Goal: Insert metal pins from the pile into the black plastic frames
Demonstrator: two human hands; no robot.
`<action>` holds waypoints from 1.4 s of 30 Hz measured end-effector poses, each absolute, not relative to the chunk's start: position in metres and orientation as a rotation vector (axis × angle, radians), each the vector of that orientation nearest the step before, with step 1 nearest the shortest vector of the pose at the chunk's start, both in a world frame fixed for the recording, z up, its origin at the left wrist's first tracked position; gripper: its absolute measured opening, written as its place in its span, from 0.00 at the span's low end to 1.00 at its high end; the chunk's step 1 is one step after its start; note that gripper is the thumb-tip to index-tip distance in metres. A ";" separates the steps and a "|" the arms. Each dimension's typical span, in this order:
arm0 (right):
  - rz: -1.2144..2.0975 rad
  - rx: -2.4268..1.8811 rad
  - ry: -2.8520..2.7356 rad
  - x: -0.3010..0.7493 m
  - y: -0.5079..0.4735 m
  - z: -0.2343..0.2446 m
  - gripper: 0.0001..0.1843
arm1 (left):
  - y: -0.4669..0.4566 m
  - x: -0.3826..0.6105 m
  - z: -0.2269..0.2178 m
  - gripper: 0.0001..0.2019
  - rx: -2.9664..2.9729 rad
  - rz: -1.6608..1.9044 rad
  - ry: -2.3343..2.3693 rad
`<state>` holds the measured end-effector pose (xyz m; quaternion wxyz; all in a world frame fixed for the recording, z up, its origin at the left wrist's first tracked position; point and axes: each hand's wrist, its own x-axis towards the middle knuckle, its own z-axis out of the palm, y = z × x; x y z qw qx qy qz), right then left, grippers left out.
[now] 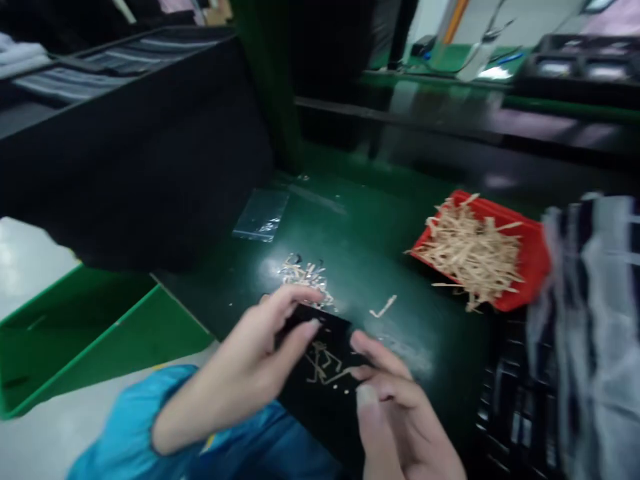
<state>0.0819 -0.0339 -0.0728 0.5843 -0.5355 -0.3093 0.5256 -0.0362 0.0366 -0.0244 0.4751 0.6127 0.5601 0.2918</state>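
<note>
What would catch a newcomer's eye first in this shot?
The bright red tray heaped with pale wooden slivers stands out at right on the green bench top. At bottom centre, the left hand grips a black sheet dotted with slivers, the right hand beside it.

From my left hand (240,367) I can reach forward over the green table (380,260), between the black bin (135,160) and the red tray (450,213), though silver scraps (303,277) lie in that lane. A black sheet (320,380) blocks the gap to my right hand (395,407), and a blurred striped cloth (585,320) blocks the far right.
</note>
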 end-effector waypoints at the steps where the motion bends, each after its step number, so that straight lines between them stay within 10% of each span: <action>1: 1.200 -1.299 -0.765 0.077 -0.031 -0.070 0.09 | 0.026 -0.049 -0.031 0.15 1.393 0.721 1.392; 42: 0.840 -1.570 -1.108 0.051 -0.023 -0.071 0.03 | -0.009 -0.044 -0.050 0.15 1.105 0.963 1.591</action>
